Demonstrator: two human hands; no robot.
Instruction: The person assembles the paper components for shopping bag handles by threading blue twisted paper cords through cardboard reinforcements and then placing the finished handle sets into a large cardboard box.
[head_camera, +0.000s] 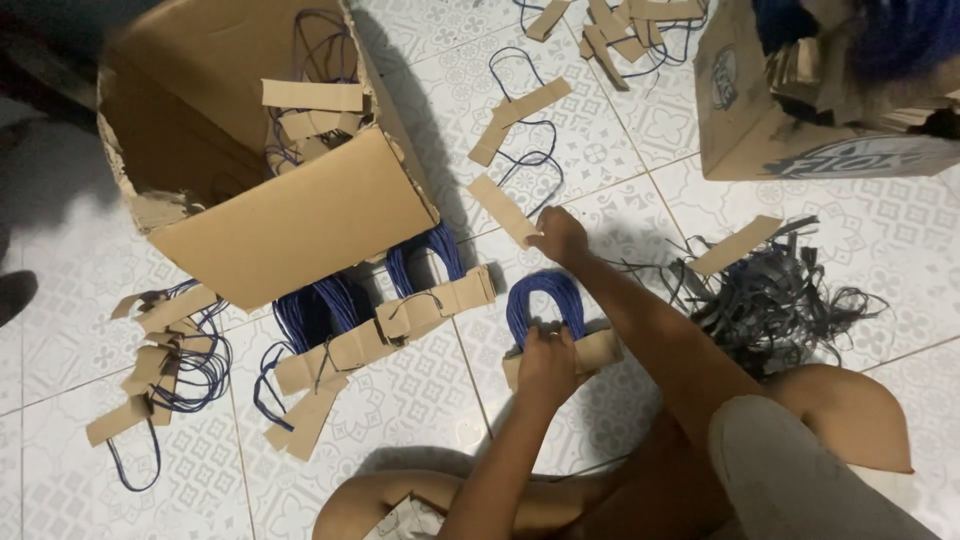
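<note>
A bundle of blue cord loops (545, 300) stands arched on the tiled floor (420, 400), its ends gathered in stacked cardboard strips (598, 350). The left hand (547, 362) presses down on that stack, fingers curled shut over it, seemingly to keep the bundle together. The right hand (560, 235) reaches ahead, fingers pinched on a loose cardboard strip (503, 210). Two finished bundles (385, 310) lie left, beside an open cardboard box (290, 215); black strip scraps (775, 295) are heaped right.

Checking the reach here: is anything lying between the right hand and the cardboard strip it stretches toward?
Nothing visible does. The right hand already touches the near end of the cardboard strip on the tiled floor. The left hand rests apart, on the bundle of blue cord loops.
</note>
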